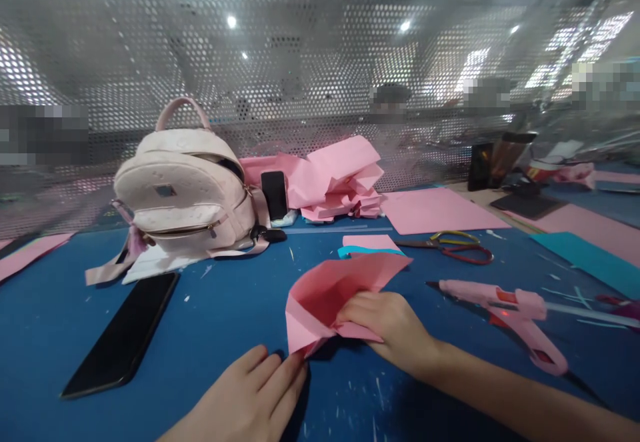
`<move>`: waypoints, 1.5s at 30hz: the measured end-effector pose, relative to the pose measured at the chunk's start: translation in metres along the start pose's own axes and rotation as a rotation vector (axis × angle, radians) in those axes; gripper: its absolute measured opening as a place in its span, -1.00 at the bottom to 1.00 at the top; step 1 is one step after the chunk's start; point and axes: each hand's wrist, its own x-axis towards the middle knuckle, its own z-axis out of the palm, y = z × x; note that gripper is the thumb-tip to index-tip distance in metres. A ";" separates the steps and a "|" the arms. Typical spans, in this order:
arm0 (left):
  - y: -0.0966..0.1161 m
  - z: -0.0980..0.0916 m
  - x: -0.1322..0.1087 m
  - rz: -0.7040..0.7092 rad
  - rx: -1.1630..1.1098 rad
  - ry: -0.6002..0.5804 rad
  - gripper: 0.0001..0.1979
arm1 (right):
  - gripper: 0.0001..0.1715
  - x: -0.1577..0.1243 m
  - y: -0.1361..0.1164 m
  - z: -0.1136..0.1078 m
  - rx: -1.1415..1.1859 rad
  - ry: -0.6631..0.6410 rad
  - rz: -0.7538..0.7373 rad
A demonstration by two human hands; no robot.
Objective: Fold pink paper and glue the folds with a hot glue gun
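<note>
Blue tabletop [225, 309] fills the lower half of the frame, flecked w/ small paper scraps. Behind it a perforated metal screen [300, 62] runs across the whole top, w/ ceiling lights glaring through; the area beyond is hazy & partly blurred.

Folded pink paper [330, 289] sits at centre, just below the middle of the frame, partly lifted off the tabletop. Right hand [390, 325] comes in from lower right, its grip closed on the paper's lower right fold w/ fingers curled over it. Left hand [250, 395] at bottom centre has its fingers out straight, tips touching the paper's lower left corner. The thumb is hidden, so can't tell if that grip pinches or just presses.

Pale pink backpack [187, 189] stands at centre left, w/ a phone [275, 194] propped upright beside it. A second phone [125, 335] lies face up at lower left. A crumpled pink paper pile [335, 179] sits at centre back, w/ a flat pink sheet [435, 210] to its right. Scissors [450, 247] lie just below that sheet. A pink glue gun [510, 309] lies at right, near the right forearm, nozzle toward the paper. A teal sheet [590, 259] lies at the right edge & a tumbler [507, 152] stands at upper right. Nothing lies btwn the hands & the paper.
</note>
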 end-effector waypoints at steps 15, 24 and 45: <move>0.004 -0.005 -0.012 -0.119 0.064 0.081 -0.60 | -0.68 0.005 -0.011 0.004 -0.086 -0.031 0.149; 0.004 -0.011 -0.006 -0.019 0.065 0.034 -0.53 | -0.71 0.006 -0.016 0.004 -0.127 -0.061 0.161; 0.016 0.008 -0.008 -0.128 0.119 -0.265 -0.41 | -0.82 0.008 -0.020 0.005 -0.154 -0.104 0.292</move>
